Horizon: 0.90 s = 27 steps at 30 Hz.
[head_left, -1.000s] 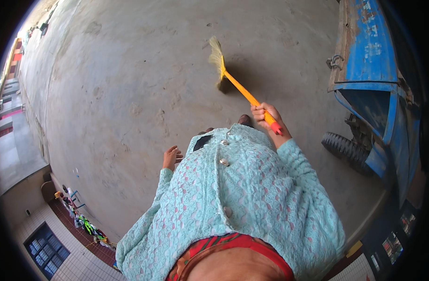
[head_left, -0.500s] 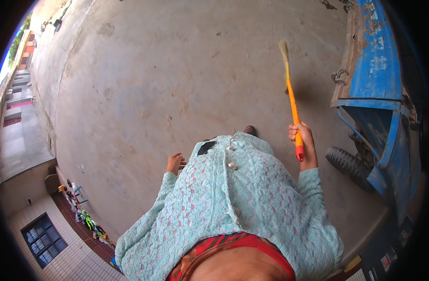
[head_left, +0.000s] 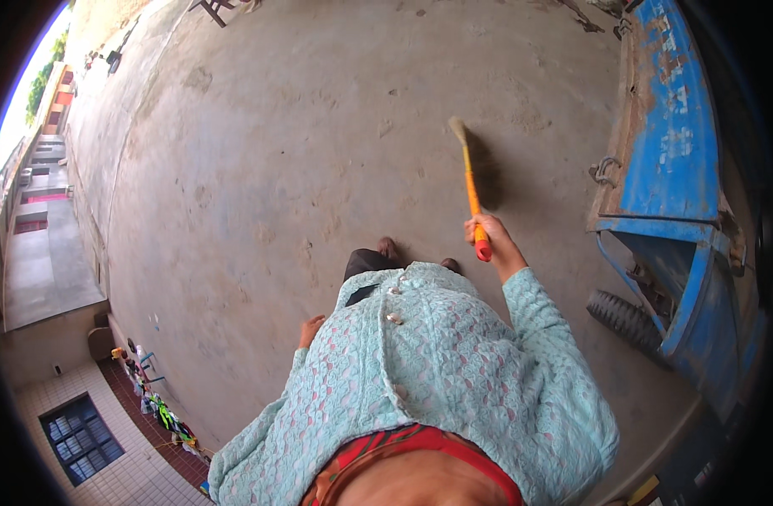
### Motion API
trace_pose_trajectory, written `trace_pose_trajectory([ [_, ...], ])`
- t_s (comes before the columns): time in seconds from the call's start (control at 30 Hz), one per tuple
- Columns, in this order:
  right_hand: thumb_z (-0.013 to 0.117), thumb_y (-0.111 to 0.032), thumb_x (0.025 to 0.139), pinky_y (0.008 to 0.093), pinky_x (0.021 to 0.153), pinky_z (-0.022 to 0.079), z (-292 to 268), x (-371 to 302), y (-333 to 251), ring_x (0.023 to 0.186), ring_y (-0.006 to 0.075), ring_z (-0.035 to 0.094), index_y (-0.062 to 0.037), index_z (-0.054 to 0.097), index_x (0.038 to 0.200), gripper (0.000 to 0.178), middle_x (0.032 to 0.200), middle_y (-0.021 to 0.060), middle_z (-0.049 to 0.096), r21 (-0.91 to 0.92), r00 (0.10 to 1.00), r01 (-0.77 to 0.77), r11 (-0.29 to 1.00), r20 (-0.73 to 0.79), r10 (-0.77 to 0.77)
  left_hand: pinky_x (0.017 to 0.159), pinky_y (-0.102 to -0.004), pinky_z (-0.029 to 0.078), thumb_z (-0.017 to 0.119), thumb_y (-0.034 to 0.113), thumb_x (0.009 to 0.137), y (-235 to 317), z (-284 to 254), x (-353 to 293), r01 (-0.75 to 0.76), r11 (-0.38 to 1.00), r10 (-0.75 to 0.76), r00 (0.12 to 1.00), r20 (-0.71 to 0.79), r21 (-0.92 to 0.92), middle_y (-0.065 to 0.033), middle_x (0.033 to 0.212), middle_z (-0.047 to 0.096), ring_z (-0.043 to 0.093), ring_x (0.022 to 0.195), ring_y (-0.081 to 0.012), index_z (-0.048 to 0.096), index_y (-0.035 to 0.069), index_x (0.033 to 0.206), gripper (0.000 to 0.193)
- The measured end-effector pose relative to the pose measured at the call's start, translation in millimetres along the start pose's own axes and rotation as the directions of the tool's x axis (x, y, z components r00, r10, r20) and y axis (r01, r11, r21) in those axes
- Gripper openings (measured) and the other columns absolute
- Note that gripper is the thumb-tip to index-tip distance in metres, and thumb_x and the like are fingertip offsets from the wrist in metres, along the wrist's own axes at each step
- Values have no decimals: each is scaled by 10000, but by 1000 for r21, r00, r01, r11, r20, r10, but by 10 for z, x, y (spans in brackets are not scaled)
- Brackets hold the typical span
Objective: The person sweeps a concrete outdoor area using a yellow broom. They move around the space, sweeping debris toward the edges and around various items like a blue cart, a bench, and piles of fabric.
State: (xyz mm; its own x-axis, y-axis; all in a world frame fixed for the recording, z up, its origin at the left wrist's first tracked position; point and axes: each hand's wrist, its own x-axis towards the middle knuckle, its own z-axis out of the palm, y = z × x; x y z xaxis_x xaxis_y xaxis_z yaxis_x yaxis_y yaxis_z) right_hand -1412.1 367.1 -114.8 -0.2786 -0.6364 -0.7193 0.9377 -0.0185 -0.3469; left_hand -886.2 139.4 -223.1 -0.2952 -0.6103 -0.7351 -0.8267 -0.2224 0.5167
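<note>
My right hand is closed around the orange handle of a broom, near its red end cap. The broom reaches away from me, and its pale head is at the concrete ground, beside a dark patch that may be bristles or shadow. My left hand hangs low at my left side, next to the hem of my pale green lace jacket. Nothing shows in it; its fingers look loose, though the jacket partly covers them.
A blue, rusty vehicle body with a black tyre stands at the right. Brown shoes show below me on the concrete ground. Colourful items line the tiled wall at lower left. A dark wooden piece is at the top.
My right hand has swung the broom leftward, and its head now lies nearer to me. My left hand has dropped further behind the jacket. One leg and shoe have come into fuller view.
</note>
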Motion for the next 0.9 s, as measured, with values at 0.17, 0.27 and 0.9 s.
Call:
trace_pose_trajectory([
  [0.17, 420, -30, 735, 186, 397, 383, 673, 467, -200, 448, 62, 424, -7, 369, 769, 65, 605, 19, 419, 154, 977, -206, 966, 89, 194, 680, -251, 430, 540, 193, 736, -198, 91, 382, -9, 996, 18, 996, 92, -92, -95, 880, 602, 536, 789, -124, 555, -44, 983, 342],
  [0.27, 427, -38, 725, 186, 396, 390, 860, 681, -427, 439, 63, 415, 9, 372, 784, 94, 581, 15, 407, 283, 941, -315, 906, 216, 260, 660, -254, 432, 549, 196, 727, 191, 60, 772, -21, 998, 18, 998, 58, 55, -96, 854, 607, 537, 787, -121, 563, -44, 964, 338],
  [0.9, 442, 5, 690, 183, 386, 365, 829, 451, -2108, 450, 57, 396, 8, 402, 828, 144, 648, 47, 429, 258, 916, 359, 897, -284, -285, 503, -327, 481, 466, 150, 757, 3620, -441, 2759, 86, 948, -21, 978, 207, -307, -107, 798, 530, 549, 614, -209, 429, 6, 1124, 396],
])
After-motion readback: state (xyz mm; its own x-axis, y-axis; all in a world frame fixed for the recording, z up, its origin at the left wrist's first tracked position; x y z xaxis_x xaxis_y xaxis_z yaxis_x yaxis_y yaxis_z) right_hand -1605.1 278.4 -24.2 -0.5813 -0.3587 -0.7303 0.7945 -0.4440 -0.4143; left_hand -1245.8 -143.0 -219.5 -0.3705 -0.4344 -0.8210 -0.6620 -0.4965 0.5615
